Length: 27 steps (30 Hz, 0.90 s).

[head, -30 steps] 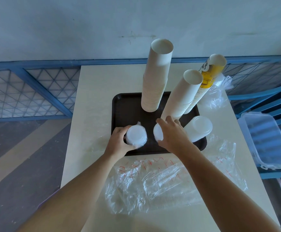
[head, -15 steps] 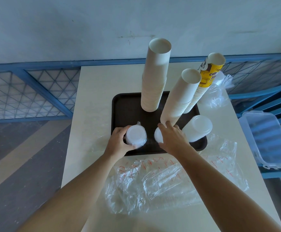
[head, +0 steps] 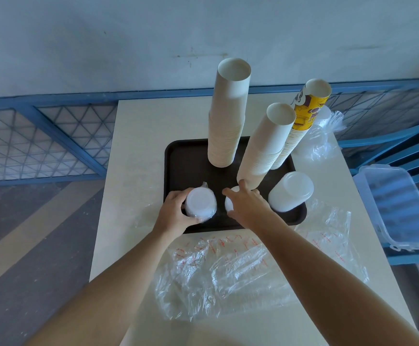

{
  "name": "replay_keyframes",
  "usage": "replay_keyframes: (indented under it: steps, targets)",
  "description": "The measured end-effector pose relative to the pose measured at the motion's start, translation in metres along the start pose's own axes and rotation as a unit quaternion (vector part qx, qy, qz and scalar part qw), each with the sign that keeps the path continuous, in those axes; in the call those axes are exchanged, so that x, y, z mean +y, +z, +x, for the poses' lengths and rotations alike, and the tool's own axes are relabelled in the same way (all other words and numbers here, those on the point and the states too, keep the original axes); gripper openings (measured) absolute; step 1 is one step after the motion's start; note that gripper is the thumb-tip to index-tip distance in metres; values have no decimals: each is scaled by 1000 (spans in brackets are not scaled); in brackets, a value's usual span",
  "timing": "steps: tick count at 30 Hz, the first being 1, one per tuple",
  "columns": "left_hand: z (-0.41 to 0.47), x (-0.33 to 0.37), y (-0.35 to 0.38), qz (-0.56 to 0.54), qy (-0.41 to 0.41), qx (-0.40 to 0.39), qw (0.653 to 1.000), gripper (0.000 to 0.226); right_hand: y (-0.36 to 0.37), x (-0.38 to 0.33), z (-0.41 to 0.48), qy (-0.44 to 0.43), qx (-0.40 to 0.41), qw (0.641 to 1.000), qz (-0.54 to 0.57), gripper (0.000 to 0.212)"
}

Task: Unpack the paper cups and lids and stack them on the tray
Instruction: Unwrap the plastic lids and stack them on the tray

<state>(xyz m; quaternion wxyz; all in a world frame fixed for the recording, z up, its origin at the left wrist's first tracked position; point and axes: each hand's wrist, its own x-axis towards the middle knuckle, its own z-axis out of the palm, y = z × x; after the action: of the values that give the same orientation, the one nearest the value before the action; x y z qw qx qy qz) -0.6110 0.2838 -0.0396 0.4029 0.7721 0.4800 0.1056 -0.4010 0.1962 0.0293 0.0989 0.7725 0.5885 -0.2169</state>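
Note:
A dark tray (head: 183,161) lies on the pale table. On it stand a tall stack of white paper cups (head: 227,121), a leaning second white stack (head: 266,143) and a stack topped by a yellow printed cup (head: 306,116). My left hand (head: 172,212) grips a plastic-wrapped stack of white lids (head: 201,202) at the tray's front left. My right hand (head: 248,206) covers a second lid stack (head: 229,202), mostly hidden beneath it. A third, wider lid stack (head: 291,191) stands at the front right.
Crumpled clear wrappers (head: 228,273) lie on the table in front of the tray, another plastic bag (head: 321,143) behind it at right. A clear lidded box (head: 398,203) rests on a blue chair to the right. Blue railing runs behind.
My right hand has shifted slightly on the middle lid stack, fingers spreading over it. My left hand keeps its hold on the left lid stack.

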Motion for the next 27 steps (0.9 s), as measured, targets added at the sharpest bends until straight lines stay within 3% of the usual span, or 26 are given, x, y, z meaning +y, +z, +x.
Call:
replay_keyframes:
  steps: [8,16,27]
  targets:
    - [0,2,-2,7,-2,-1,1000,92,19,3,-9,-8,39,999,37,65]
    - [0,1,-2,12,-5,-7,1000,92,26,12,-10,22,83,994,72,75]
    - [-1,2,-2,12,-11,-12,1000,92,40,17,-23,35,141,989,-22,81]
